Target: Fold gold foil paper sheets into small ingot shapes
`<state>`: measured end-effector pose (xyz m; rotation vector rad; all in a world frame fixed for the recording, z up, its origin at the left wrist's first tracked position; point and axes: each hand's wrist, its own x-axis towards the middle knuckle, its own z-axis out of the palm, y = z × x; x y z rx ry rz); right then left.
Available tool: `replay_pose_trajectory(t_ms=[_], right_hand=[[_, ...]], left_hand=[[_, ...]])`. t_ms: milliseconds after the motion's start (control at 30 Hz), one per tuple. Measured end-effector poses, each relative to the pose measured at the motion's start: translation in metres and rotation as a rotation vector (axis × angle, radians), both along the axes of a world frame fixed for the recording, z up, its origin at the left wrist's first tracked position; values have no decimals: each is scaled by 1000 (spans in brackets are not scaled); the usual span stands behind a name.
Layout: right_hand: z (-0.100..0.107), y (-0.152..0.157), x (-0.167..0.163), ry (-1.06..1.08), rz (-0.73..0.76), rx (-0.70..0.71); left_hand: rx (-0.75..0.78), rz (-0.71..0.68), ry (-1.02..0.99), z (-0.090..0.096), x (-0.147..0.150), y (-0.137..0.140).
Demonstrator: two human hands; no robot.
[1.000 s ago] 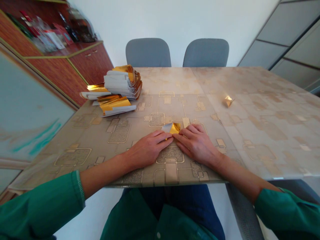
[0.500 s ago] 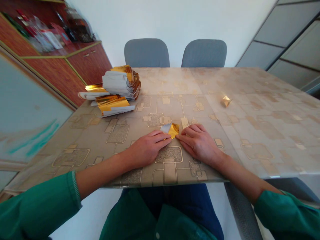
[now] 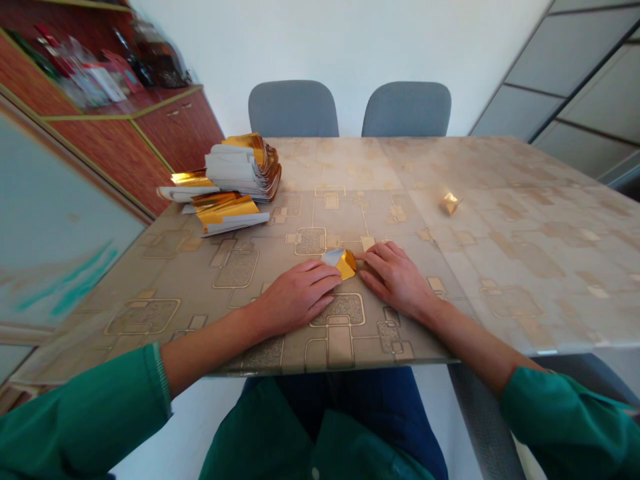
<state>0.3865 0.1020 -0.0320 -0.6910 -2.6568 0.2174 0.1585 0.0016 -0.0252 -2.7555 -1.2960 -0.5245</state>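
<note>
A small folded piece of gold foil paper (image 3: 348,265), with its white-grey underside showing at the upper left, lies on the table in front of me. My left hand (image 3: 303,293) rests against its left part, fingers closed on the paper and partly covering it. At the right edge of the paper, my right hand (image 3: 395,277) reaches in with a fingertip that appears to touch the fold. The right thumb is held apart, lower down, and nothing shows between it and the fingers.
Stacks of gold and white paper sheets (image 3: 243,173) lie at the table's left. A finished-looking folded gold piece (image 3: 451,204) sits to the right. Two grey chairs (image 3: 294,110) stand behind the patterned tablecloth (image 3: 500,267). A wooden cabinet (image 3: 175,130) is at the far left.
The right fingers have shifted slightly up along the paper's right edge, and the thumb has come away from it. The gold flap looks narrower and more upright. The left hand has moved slightly left.
</note>
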Motion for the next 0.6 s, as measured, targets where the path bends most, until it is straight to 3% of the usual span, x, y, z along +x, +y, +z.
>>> replay_pose_trajectory(t_ms=[400, 500, 600], right_hand=[[8, -5, -6, -79, 5, 68], [7, -2, -8, -59, 45, 80], [4, 3, -9, -11, 128, 83]], left_hand=[[44, -8, -7, -2, 2, -2], [32, 37, -11, 0, 2, -1], [4, -4, -26, 0, 0, 0]])
